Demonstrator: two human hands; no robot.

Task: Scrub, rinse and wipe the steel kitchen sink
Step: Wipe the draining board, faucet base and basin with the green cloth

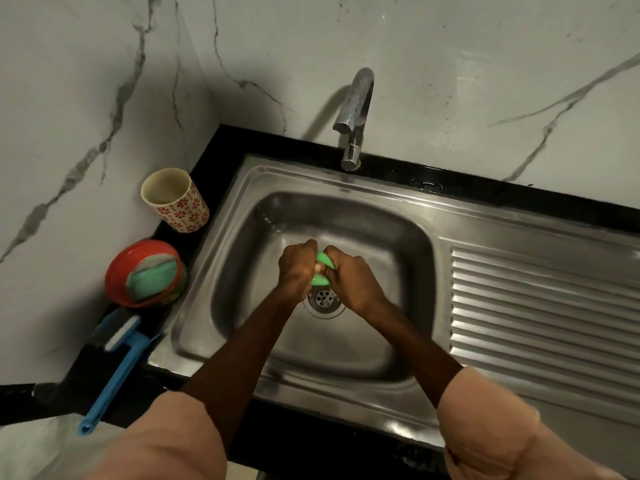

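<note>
steel sink (242, 209) sits set into a black table (207, 147) against a marble-patterned wall (86, 98), its basin to the left and a ribbed drainboard (540, 323) to the right. tap (355, 116) stands at the far rim, spout over the basin; whether water runs cannot be told. along the left strip of table, far to near: a patterned cup (178, 202) upright, interior contents not discernible; a red bowl (138, 268) holding a green scrub pad (152, 277); a blue-handled brush (116, 372) lying with its handle pointing near and overhanging the table edge. nothing stands between the hands and the basin. left hand (296, 266) and right hand (351, 284) are both clenched around a green sponge (320, 271), pressed together over the middle of the basin, just above the drain strainer (324, 299). sponge is mostly hidden by the fingers. both forearms reach in from the near edge, sleeves pushed up.
</note>
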